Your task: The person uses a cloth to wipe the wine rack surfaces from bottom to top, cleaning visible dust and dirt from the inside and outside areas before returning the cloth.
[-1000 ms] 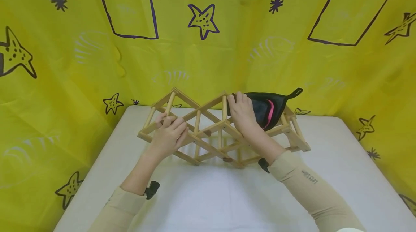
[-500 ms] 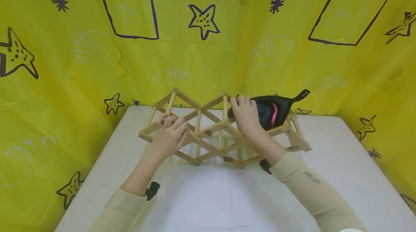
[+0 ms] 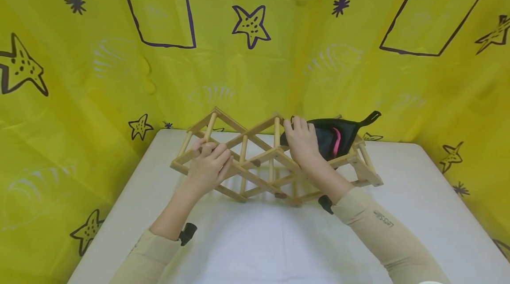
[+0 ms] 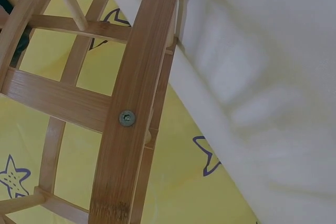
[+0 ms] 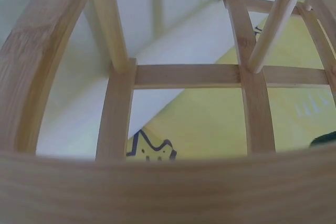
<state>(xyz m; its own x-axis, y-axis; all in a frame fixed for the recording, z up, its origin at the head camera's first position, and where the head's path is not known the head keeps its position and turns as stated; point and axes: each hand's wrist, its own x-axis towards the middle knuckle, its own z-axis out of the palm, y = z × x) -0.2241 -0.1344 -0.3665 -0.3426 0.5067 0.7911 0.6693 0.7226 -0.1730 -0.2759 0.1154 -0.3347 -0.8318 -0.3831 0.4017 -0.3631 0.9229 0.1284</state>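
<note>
A light wooden folding rack [image 3: 244, 151] of crossed slats and round dowels stands across the white table. My left hand [image 3: 208, 164] grips its left part, fingers curled over the upper front. On the rack's right part lies a black pouch [image 3: 324, 140] with a pink strip and a loop at its far right end. My right hand [image 3: 303, 142] holds the pouch's left end from above, its fingertips hidden against the far side. In the left wrist view, a bolted slat [image 4: 134, 98] fills the middle. Slats [image 5: 189, 76] of the rack cross the right wrist view.
The white table [image 3: 255, 239] extends in front of the rack and to both sides. Behind it hangs a yellow curtain [image 3: 207, 67] printed with starfish and shells. Each wrist carries a small black device, such as the left wrist camera [image 3: 188, 234].
The black pouch and my right hand have shifted slightly right, and the pouch sits a little lower over the rack. My left hand and the rack have stayed in place.
</note>
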